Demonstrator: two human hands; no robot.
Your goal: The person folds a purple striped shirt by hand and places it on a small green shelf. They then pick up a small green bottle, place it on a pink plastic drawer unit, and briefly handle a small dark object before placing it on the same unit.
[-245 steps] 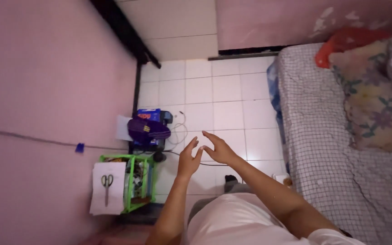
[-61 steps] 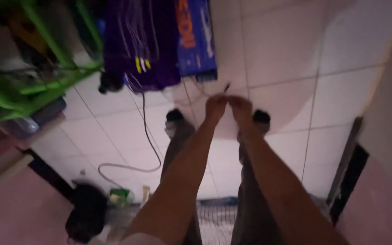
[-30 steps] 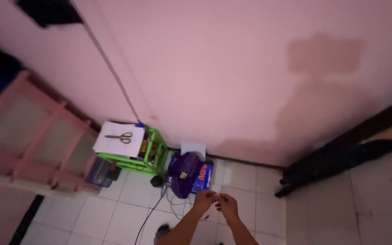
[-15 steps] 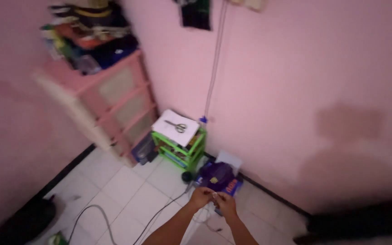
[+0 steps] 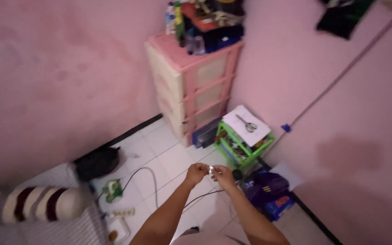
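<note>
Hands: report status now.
Left hand and right hand together, pinching a small white item. Item too small to identify. Nothing between the hands.

Dim, pink-tinted indoor light, soft overall focus (wide-angle bending at edges), no glare.

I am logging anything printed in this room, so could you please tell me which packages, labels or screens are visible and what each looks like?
Blue box: on the floor by the right wall, flat and rectangular, blue with orange print, partly under a purple bag.
Small green packet: on the floor tiles beside the black cable, green and white.
White sheet: atop the green rack, under scissors; any print is too small to tell.
No screens show.
</note>
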